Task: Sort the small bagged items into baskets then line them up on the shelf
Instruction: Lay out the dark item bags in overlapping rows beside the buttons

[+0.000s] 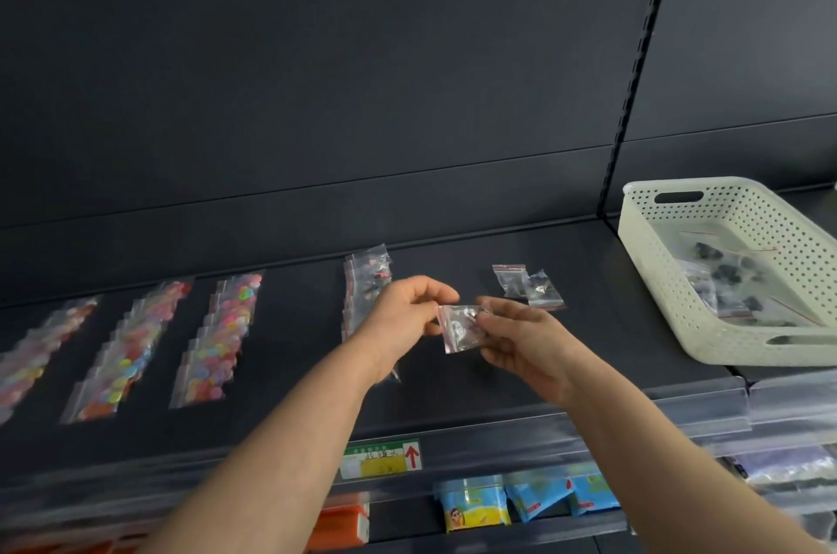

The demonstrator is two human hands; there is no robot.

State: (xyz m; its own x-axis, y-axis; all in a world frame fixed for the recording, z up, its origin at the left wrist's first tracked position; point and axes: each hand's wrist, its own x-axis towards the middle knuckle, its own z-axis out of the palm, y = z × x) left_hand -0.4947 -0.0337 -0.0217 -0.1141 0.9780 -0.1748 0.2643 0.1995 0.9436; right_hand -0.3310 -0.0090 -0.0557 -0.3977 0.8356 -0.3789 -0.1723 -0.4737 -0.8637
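- Left hand (403, 313) and right hand (521, 338) both pinched one clear small bag (457, 327), held above the dark shelf (453, 399).
- Two bags (527, 287) lay on shelf behind it.
- White basket (733, 354) at right held more bags.

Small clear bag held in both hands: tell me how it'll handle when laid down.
The small clear bag is probably floppy: it creases between the left hand and right hand pinching it. Likely very light, since a pinch alone carries it. Its glossy film may slide on the shelf.
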